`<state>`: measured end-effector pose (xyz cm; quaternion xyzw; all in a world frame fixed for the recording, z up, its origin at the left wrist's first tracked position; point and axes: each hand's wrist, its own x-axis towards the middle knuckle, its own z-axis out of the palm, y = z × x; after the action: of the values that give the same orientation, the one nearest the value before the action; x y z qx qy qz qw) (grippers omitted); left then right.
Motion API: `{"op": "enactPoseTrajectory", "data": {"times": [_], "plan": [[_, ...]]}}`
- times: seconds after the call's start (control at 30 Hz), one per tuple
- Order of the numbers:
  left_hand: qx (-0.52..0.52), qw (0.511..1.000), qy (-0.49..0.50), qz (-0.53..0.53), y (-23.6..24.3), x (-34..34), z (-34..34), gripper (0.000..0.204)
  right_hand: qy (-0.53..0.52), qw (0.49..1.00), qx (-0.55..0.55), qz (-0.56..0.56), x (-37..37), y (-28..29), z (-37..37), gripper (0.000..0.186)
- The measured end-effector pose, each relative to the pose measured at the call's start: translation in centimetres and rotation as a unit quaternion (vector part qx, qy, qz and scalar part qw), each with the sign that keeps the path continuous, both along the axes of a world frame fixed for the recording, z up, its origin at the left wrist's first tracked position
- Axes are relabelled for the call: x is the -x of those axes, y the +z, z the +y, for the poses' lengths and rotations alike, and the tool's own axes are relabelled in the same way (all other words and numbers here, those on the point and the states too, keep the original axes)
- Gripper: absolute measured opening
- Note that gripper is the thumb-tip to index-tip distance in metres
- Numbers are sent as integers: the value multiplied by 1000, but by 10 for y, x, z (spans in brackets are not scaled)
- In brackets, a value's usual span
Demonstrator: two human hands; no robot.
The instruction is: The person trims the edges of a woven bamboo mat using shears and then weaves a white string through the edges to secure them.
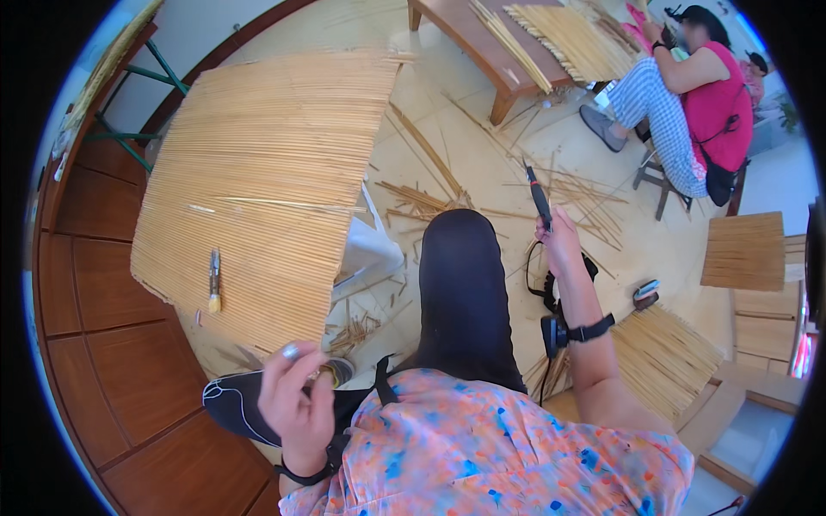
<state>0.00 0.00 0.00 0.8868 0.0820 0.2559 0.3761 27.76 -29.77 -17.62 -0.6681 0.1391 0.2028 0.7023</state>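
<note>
1. In the right hand (561,239), closed around the handle: slim red-and-black tool (539,196), tip directed away from the body. Exact type hard to tell.
2. Raised near the closest edge of the mat (258,163): left hand (297,396), fingers bent. Cannot tell whether gripping anything or touching the mat.
3. To trim or dress stalks well (probable step), steady the mat with the left hand, clear of the tool's path. Keep the tip off the knee (465,275). Work one stalk at a time, without prying neighbours apart.
4. Mat, ahead and to the left: broad, straw-coloured sheet of thin parallel stalks, ribbed and ragged-edged. Likely stiff along the stalks, brittle at the ends.
5. On the mat: short brush-like implement (214,279), pale-tipped; single loose stalk (284,204), lighter and smooth.
6. Beyond, on the pale, glossy floor (430,69): scattered stalks (585,193), thin and straight.
7. Farther out: brown wooden bench (447,26), with similar ribbed matting (576,41) on top.
</note>
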Motion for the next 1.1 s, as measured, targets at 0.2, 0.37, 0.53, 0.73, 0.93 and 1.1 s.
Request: {"op": "enactPoseTrajectory", "data": {"times": [0.2,0.37,0.53,0.73,0.93,1.1], "plan": [[178,967,-163,77,-10,2,-21,45,143,909,116,-375,113,135,59,25],[470,850,-240,17,-19,-6,-17,54,241,785,69,-566,196,157,139,9],[591,799,-91,-58,-11,31,6,33,340,746,33,-571,250,145,183,5],[659,730,-36,-177,-23,61,31,24,377,765,-19,-522,254,149,194,13],[767,561,-238,-199,-30,89,42,48,352,800,-51,-483,233,167,192,23],[747,429,-445,-243,-49,91,48,67,379,783,-100,-483,234,178,199,20]]}}
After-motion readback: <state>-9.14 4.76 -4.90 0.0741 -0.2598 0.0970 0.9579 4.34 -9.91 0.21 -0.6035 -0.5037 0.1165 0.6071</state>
